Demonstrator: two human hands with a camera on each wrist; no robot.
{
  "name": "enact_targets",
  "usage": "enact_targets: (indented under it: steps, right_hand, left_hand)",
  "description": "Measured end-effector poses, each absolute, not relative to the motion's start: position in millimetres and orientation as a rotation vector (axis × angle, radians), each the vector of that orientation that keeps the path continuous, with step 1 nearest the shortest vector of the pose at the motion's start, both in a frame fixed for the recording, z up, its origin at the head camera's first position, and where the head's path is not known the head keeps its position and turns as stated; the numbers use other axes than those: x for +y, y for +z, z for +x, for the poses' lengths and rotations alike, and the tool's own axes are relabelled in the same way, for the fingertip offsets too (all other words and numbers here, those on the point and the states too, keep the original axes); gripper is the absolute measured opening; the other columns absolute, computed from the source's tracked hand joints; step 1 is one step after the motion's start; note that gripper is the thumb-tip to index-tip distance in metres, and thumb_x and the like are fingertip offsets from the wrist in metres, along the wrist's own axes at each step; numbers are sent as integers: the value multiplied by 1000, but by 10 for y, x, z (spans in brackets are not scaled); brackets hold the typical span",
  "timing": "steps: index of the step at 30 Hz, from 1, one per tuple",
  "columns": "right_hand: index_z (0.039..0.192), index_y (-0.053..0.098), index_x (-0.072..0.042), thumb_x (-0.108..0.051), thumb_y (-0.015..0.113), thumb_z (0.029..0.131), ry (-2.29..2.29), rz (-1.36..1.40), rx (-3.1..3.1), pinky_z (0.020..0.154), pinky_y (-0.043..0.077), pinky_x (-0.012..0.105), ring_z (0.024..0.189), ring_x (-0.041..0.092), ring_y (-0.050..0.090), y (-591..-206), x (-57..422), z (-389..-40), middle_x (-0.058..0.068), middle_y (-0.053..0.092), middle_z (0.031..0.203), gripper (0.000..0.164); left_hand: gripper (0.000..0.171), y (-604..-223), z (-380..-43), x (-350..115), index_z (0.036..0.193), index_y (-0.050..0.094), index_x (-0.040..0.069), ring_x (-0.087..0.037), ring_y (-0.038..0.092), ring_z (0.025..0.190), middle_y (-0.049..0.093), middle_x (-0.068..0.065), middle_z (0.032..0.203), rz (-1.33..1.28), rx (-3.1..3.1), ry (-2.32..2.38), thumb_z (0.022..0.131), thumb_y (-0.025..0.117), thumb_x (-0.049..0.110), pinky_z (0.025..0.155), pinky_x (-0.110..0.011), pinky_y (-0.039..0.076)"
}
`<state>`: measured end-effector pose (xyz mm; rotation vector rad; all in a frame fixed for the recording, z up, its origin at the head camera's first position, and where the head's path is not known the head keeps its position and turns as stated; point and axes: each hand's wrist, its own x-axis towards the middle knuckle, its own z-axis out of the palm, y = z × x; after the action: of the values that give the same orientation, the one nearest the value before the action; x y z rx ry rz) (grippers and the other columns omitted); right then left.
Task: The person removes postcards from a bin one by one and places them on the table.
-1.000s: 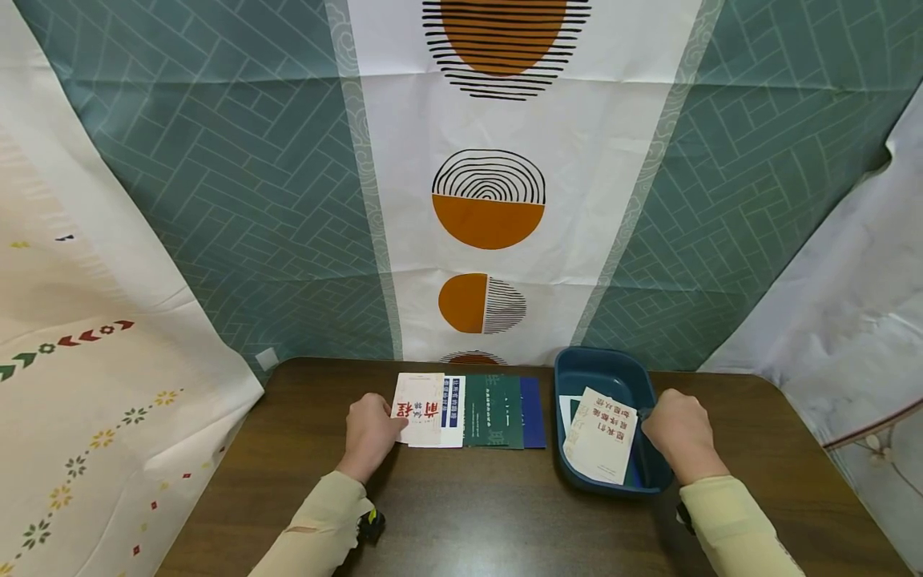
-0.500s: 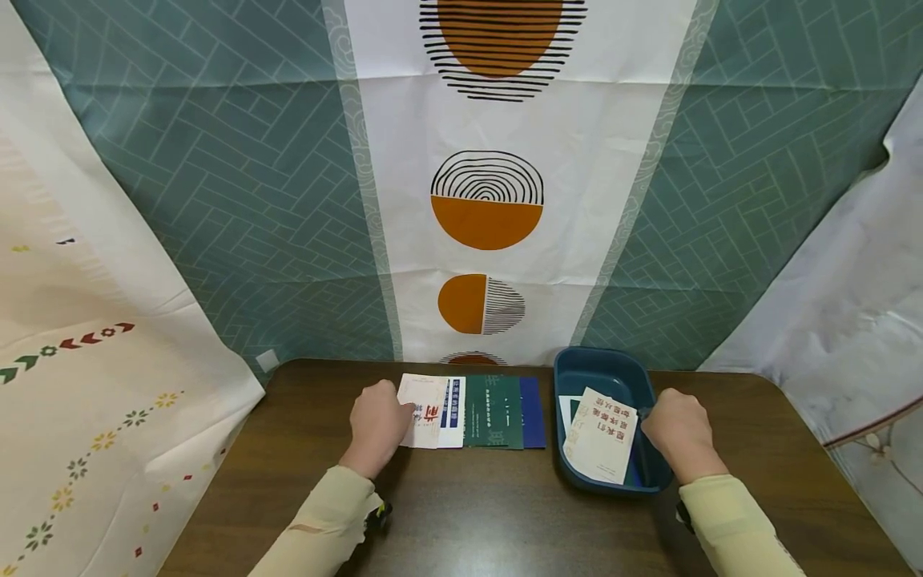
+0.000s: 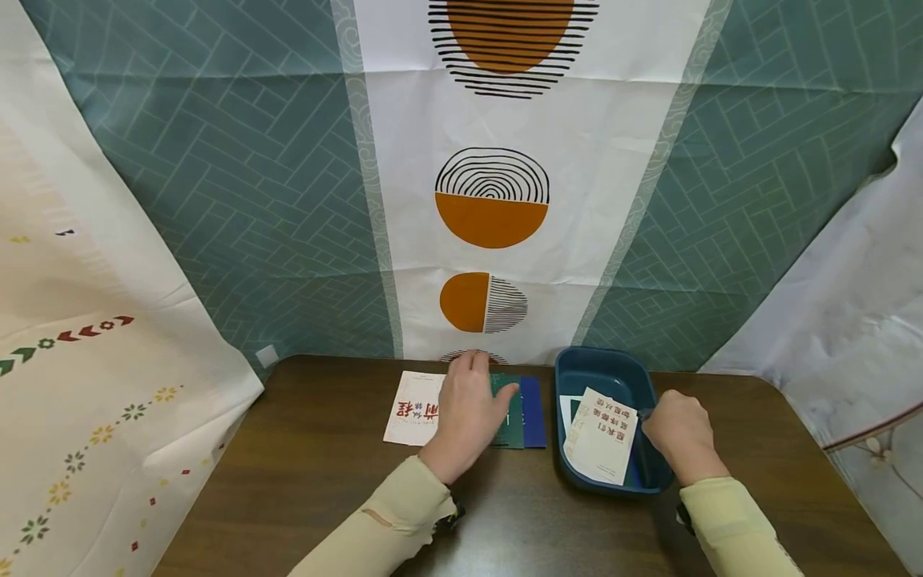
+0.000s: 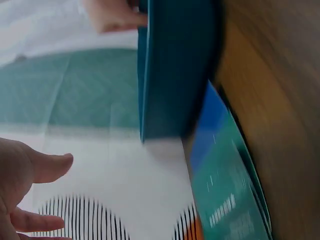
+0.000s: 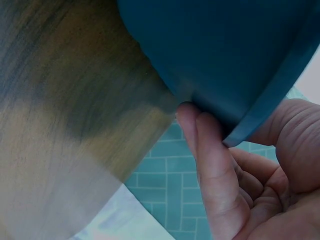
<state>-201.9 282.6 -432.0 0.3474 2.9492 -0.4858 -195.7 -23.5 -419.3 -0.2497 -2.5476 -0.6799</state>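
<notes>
My left hand [image 3: 467,409] hovers over the middle of a row of overlapping cards, fingers straight and thumb spread, holding nothing. At the row's left end lies a white card with red characters [image 3: 413,407]. Green cards [image 3: 514,429] and a blue card [image 3: 533,413] show to the right of the hand, which hides the cards between. With thumb and fingers my right hand [image 3: 678,433] pinches the right rim of a dark blue plastic bin [image 3: 606,362]. Inside the bin, a cream card with red characters [image 3: 600,437] tops other cards. The right wrist view shows the fingers [image 5: 215,170] against the bin's outer wall.
The brown wooden table [image 3: 303,481] carries the cards and the bin. Behind its back edge hangs a green and white patterned cloth [image 3: 288,200]. Pale cloths hang at the left [image 3: 108,361] and right [image 3: 851,320] sides.
My left hand has let go of the white card with red characters and moved right, its fingers straightening. That card now lies slightly further left. The right hand stays on the bin's rim.
</notes>
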Motion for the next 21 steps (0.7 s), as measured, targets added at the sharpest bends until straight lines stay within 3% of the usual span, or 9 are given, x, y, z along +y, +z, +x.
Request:
enact_targets:
  steps: [9,16,21]
  right_hand:
    - [90,57,12,-12,63,79,-468,332,2969,46,46,34,56,26,49,-4318,2833,-2015,17,53,72,27]
    - [89,57,12,-14,64,78,-462,314,2983,47,46,36,57,27,49,-4304,2850,-2030,19,54,73,28]
    - [88,57,11,-14,65,76,-445,295,2989,49,47,38,57,27,49,-4325,2869,-2047,19,54,73,29]
  left_hand:
    - [60,-4207,-1830,407,119,55,6,-19,44,108,50,-7,119,-417,-2572,-673,79,68,49,90,-33,39]
    - [62,-4292,-1721,803,123,52,2,-20,42,118,47,-11,128,-531,-2646,-718,82,66,47,91,-30,39]
    - [63,-4436,-1682,1016,126,47,0,-16,46,112,48,-10,124,-622,-2706,-716,83,66,43,86,-23,41]
